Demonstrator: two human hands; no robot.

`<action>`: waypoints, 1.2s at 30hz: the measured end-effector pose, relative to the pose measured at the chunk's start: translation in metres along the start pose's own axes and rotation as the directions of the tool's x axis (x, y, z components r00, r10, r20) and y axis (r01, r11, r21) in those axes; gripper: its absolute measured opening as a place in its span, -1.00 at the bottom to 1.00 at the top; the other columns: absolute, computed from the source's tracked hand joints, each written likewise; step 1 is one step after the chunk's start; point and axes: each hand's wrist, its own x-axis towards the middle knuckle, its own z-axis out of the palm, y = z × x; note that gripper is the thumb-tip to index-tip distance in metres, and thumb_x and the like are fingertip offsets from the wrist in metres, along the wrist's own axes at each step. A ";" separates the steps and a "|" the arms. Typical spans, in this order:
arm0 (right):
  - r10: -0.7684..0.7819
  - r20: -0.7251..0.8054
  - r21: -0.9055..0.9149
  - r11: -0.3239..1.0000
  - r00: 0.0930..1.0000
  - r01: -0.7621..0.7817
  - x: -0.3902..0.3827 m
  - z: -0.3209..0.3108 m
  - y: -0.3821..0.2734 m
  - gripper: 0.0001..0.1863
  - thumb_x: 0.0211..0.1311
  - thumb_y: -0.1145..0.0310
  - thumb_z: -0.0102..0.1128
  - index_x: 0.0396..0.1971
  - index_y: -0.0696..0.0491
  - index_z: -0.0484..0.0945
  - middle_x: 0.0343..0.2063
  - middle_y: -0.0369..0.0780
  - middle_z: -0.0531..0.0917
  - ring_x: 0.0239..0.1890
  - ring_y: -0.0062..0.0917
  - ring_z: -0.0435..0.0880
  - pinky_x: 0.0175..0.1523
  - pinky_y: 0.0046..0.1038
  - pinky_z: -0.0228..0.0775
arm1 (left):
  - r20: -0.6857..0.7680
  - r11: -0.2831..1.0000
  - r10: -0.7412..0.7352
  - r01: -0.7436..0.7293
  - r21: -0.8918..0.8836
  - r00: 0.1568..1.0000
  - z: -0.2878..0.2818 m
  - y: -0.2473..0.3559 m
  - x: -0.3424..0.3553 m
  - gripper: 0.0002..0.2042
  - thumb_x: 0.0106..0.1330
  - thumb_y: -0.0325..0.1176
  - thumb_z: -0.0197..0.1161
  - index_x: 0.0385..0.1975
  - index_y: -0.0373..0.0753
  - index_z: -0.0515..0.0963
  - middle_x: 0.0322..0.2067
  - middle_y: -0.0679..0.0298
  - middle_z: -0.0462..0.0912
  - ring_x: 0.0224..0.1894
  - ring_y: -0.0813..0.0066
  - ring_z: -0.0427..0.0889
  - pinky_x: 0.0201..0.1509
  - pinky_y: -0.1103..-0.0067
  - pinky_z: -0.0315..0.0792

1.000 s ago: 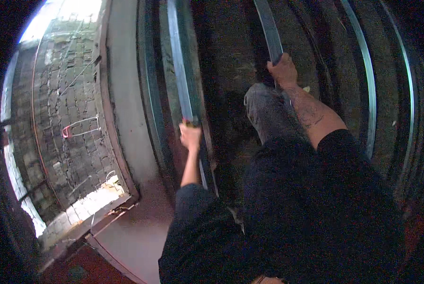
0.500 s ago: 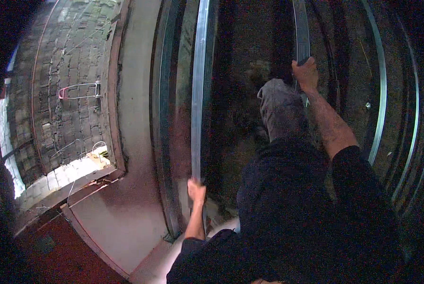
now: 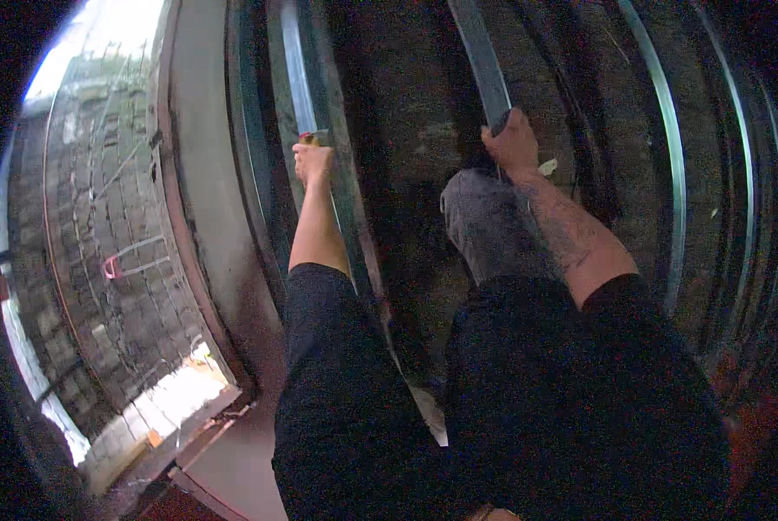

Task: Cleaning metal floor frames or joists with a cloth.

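Note:
My left hand (image 3: 315,162) is closed in a fist, raised in front of the left metal stud (image 3: 297,74). A small red and yellowish thing (image 3: 309,139) shows at the top of the fist, too blurred to name. Whether the fist also touches the stud I cannot tell. My right hand (image 3: 515,146) is wrapped round the near part of a second grey metal stud (image 3: 482,65), its thumb on the left side. Below that hand my bent knee in grey cloth (image 3: 484,217) hides part of the dark surface behind.
On the left is an opening with a pale frame (image 3: 200,156), a brick wall (image 3: 111,200) beyond it and a pinkish wire loop (image 3: 113,267) there. More shiny metal studs (image 3: 673,156) stand along the dark wall at right. A pale scrap (image 3: 548,166) is near my right wrist.
My left hand has moved up along the left stud from its lower part, and the arm is now stretched out. My right hand keeps its hold. The view has shifted and tilted.

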 end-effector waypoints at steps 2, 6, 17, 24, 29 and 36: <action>-0.034 -0.052 0.014 0.999 0.998 0.035 -0.001 0.001 0.002 -0.29 0.01 -0.01 0.24 0.00 0.24 0.30 -0.17 0.10 0.54 -0.09 0.01 0.56 -0.01 -0.07 0.46 | 0.027 0.993 0.116 -0.116 0.023 0.993 -0.002 -0.006 0.003 -0.40 0.02 -0.13 0.28 -0.04 -0.42 0.26 0.00 -0.14 0.46 0.02 -0.09 0.53 0.09 0.21 0.43; -0.021 0.006 0.068 0.998 1.000 0.020 -0.006 -0.003 0.006 -0.25 0.01 -0.02 0.25 0.08 0.21 0.28 -0.20 0.10 0.56 -0.11 0.03 0.57 -0.01 -0.06 0.45 | 0.149 0.984 0.174 -0.167 -0.057 0.973 0.007 -0.055 -0.047 -0.06 -0.06 -0.03 0.39 0.26 -0.35 0.02 0.14 -0.14 0.30 0.12 -0.13 0.41 0.16 0.21 0.35; -0.048 0.018 -0.041 0.998 0.999 0.049 -0.004 -0.004 0.001 -0.32 0.00 -0.07 0.30 -0.10 0.21 0.36 -0.16 0.10 0.59 -0.13 0.03 0.60 -0.04 -0.13 0.45 | -0.040 0.969 -0.223 0.217 -0.122 0.974 0.042 -0.390 -0.476 -0.38 -0.25 -0.32 0.43 -0.06 -0.18 0.38 -0.08 0.12 0.51 0.03 0.07 0.48 0.11 0.26 0.37; -0.012 0.145 0.120 0.993 0.989 -0.006 -0.018 0.008 -0.007 -0.27 0.06 -0.11 0.22 -0.03 0.21 0.24 -0.18 0.11 0.60 -0.09 0.02 0.60 -0.01 -0.13 0.44 | 0.380 0.828 -0.507 0.559 -0.035 0.774 0.037 -0.500 -0.558 -0.22 -0.32 -0.13 0.60 -0.02 -0.22 0.36 -0.07 0.02 0.56 0.02 0.04 0.52 0.06 0.28 0.41; 0.066 0.192 -0.196 0.980 0.979 -0.028 -0.030 -0.007 -0.032 -0.28 0.07 -0.07 0.17 -0.01 0.23 0.20 -0.16 0.16 0.59 -0.05 0.02 0.59 0.03 -0.09 0.42 | 0.313 0.971 -0.192 0.226 -0.073 0.930 0.029 -0.392 -0.419 -0.35 -0.17 -0.18 0.37 0.02 -0.13 0.34 -0.12 -0.04 0.59 -0.04 -0.08 0.56 0.04 0.19 0.43; 0.163 0.147 -0.130 0.981 0.975 -0.145 -0.020 -0.004 -0.027 -0.34 0.02 0.00 0.16 -0.06 0.22 0.24 -0.22 0.12 0.62 -0.12 0.05 0.61 -0.02 -0.08 0.44 | 0.024 0.999 0.031 -0.030 -0.035 0.999 0.015 -0.178 -0.155 -0.50 -0.09 -0.23 0.28 -0.12 -0.24 0.33 -0.22 -0.04 0.62 -0.12 -0.12 0.59 -0.01 0.18 0.45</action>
